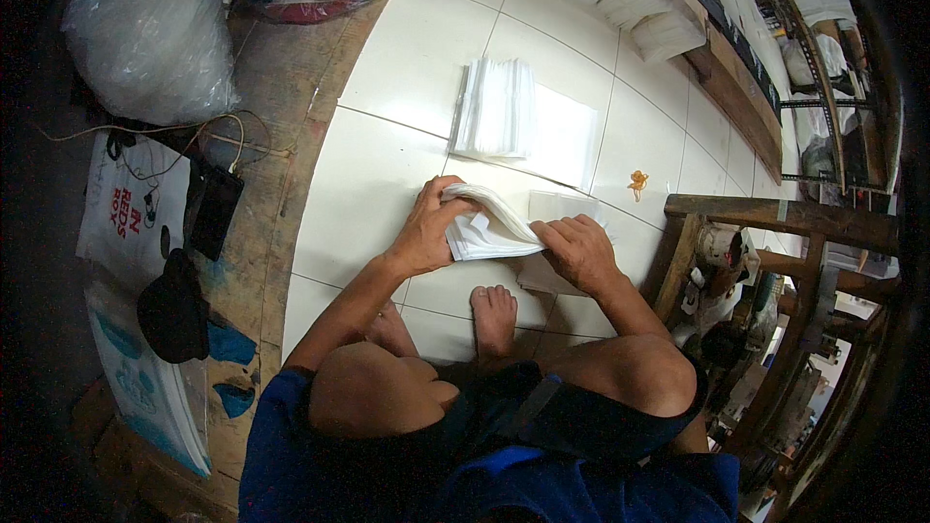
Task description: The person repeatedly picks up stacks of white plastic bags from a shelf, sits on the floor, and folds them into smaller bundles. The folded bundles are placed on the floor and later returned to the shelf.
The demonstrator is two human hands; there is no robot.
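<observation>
Head view: person sits on white tiled floor (pixel 387 87), knees bent, bare foot (pixel 494 315) just under the hands. Left hand (pixel 426 228) is closed around the folded end of a bundle of white plastic bags (pixel 489 228), lifting it up. Right hand (pixel 581 252) lies flat w/ fingers together, pressing the bundle's other end on the floor. Second stack of white bags (pixel 496 108) lies farther away, apart, on a flat white sheet (pixel 567 140).
</observation>
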